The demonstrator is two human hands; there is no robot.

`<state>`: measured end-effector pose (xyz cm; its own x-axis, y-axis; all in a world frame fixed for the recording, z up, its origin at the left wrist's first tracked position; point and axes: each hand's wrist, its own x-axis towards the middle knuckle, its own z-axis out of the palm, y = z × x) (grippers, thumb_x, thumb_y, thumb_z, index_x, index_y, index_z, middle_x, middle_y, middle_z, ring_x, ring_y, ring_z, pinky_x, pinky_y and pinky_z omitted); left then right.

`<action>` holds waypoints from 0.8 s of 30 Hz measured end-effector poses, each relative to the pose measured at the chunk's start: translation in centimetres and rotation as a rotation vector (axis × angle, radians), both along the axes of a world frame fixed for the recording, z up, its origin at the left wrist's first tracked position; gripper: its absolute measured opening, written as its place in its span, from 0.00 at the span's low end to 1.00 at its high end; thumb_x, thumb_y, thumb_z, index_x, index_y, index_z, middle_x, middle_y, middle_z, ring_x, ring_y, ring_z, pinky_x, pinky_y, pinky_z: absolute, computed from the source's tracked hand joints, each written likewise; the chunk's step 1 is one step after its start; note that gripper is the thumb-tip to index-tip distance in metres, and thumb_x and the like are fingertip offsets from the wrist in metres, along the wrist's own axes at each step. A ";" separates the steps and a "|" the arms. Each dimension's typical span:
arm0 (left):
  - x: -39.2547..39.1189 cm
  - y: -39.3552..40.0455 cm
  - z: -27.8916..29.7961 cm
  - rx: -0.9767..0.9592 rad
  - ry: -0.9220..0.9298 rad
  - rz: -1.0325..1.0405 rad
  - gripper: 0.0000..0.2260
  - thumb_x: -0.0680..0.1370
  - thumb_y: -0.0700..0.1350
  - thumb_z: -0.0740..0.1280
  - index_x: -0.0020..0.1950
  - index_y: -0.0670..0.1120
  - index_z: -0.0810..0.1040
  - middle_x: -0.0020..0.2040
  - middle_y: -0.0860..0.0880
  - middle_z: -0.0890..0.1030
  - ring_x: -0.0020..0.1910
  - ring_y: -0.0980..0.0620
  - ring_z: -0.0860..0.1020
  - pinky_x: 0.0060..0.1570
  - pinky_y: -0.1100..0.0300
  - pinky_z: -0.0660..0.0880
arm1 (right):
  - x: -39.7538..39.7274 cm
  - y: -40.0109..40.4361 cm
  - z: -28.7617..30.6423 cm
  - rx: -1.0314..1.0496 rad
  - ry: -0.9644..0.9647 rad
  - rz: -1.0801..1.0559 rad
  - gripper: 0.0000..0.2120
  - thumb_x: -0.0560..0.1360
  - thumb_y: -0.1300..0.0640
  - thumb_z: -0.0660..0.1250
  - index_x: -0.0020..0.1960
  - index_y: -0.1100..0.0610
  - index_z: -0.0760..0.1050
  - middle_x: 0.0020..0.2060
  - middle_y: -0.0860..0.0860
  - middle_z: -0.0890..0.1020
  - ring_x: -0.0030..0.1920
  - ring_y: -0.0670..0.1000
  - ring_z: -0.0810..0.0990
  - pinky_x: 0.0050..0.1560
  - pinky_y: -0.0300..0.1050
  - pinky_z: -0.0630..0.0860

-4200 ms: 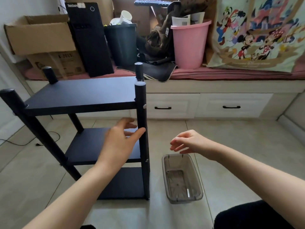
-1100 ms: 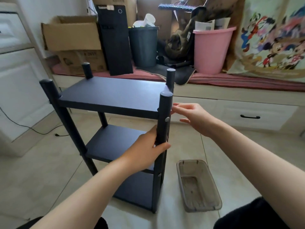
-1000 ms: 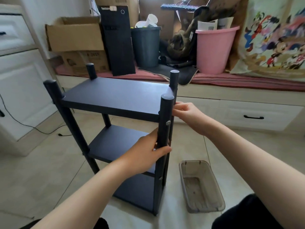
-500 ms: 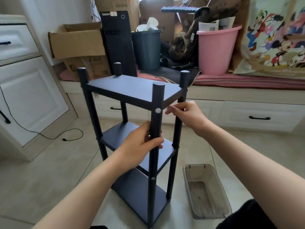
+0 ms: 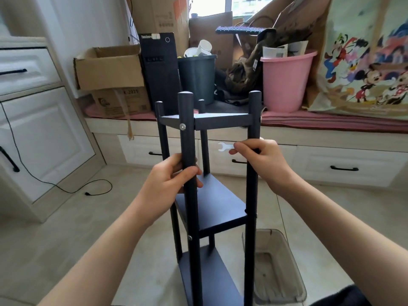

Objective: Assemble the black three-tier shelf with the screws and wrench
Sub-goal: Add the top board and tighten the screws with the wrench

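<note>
The black three-tier shelf (image 5: 212, 202) stands upright on the tiled floor, dead centre, all four posts in view. The left hand (image 5: 170, 182) is wrapped round the near left post (image 5: 187, 151), fingers and thumb clenched on it just below the top tier. The right hand (image 5: 262, 157) curls round the near right post (image 5: 254, 120) and pinches a small silver wrench (image 5: 225, 146) between its fingertips at the same time (open end pointing left). A silver screw (image 5: 182, 126) shows in the left post at the top tier.

Now the containers: a clear plastic bin (image 5: 278, 268) sits on the floor just beside the shelf's right foot, contents too faint to tell. Up on the window seat, a dark bin (image 5: 197, 78) holds paper cups, a pink bucket (image 5: 287, 82) holds papers, and an open cardboard box (image 5: 109, 67) sits at the left, inside hidden.
</note>
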<state>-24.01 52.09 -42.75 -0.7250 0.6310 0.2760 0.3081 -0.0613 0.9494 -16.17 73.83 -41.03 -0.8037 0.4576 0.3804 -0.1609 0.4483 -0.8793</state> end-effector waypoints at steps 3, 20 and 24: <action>0.4 0.0 0.2 0.045 -0.033 0.001 0.06 0.82 0.40 0.64 0.58 0.43 0.77 0.44 0.51 0.84 0.41 0.47 0.84 0.42 0.56 0.82 | 0.1 -0.1 0.6 -0.039 0.014 0.023 0.12 0.78 0.53 0.69 0.37 0.47 0.85 0.46 0.75 0.75 0.39 0.60 0.70 0.43 0.52 0.71; 0.6 3.6 -2.3 0.222 0.008 0.353 0.09 0.84 0.48 0.62 0.64 0.54 0.69 0.39 0.50 0.80 0.31 0.51 0.78 0.31 0.59 0.78 | -1.0 -1.7 0.5 -0.302 0.040 -0.167 0.13 0.76 0.54 0.70 0.34 0.50 0.85 0.33 0.47 0.84 0.34 0.35 0.76 0.44 0.32 0.71; 1.1 5.4 -2.7 0.225 0.077 0.366 0.11 0.83 0.48 0.63 0.65 0.53 0.70 0.40 0.47 0.80 0.30 0.52 0.75 0.32 0.59 0.73 | 0.3 -0.8 1.0 -0.026 -0.023 -0.297 0.14 0.77 0.55 0.67 0.33 0.50 0.83 0.42 0.53 0.83 0.55 0.43 0.77 0.52 0.38 0.70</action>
<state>-22.87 57.52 -45.41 -0.8617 0.2538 0.4394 0.4173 -0.1380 0.8982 -15.90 73.05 -40.02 -0.6417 0.6833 0.3483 -0.0060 0.4497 -0.8932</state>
